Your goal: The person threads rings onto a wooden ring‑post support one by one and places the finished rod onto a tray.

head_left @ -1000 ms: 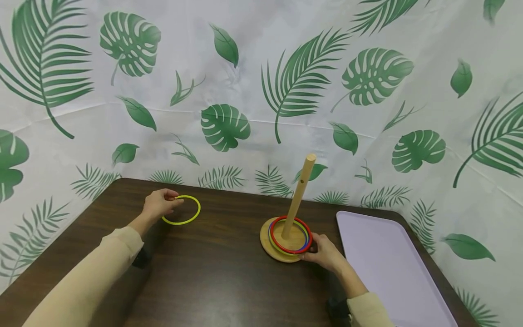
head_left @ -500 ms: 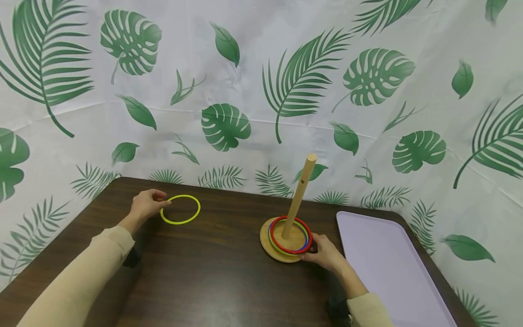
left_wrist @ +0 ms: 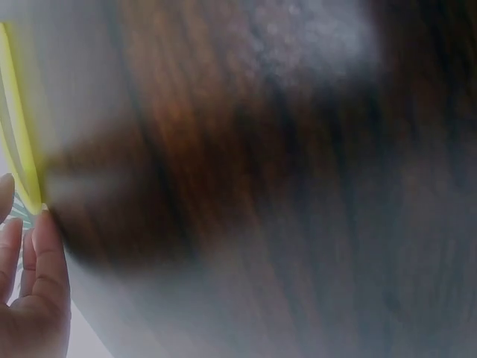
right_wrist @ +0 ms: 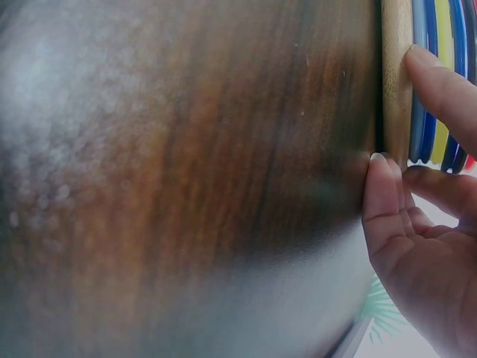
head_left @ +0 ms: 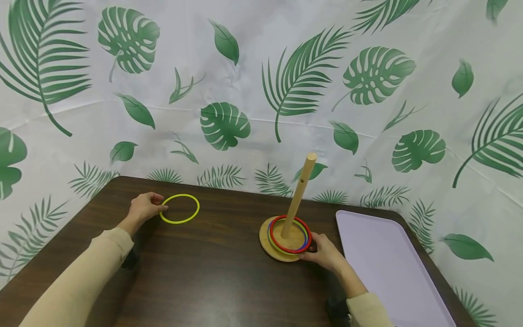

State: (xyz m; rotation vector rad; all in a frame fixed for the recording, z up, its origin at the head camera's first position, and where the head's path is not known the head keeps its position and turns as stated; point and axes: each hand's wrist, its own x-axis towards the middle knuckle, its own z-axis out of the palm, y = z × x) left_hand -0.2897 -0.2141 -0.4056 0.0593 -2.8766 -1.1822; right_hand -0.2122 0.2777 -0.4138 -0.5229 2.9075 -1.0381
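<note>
My left hand (head_left: 144,210) pinches the left edge of a thin yellow ring (head_left: 199,209) at the table's far left. Fingertips and the end of the yellow ring (left_wrist: 22,142) meet at the left border of the left wrist view. My right hand (head_left: 324,255) grips the round wooden base (head_left: 267,245) of a ring-toss stand by its right front edge. From that base rises a wooden peg (head_left: 300,190), with several rings stacked round it, a red ring (head_left: 309,227) on top. In the right wrist view, blue and yellow rings (right_wrist: 440,82) lie against the base beside my right hand (right_wrist: 425,246).
A pale purple tray (head_left: 380,259) lies on the right side of the dark wooden table (head_left: 229,281). Behind the table hangs a white cloth (head_left: 175,54) with green leaf prints.
My left hand has drawn back to the left along the yellow ring to its left edge. The ring stands nearly where it was. My right hand has stayed on the stand's base.
</note>
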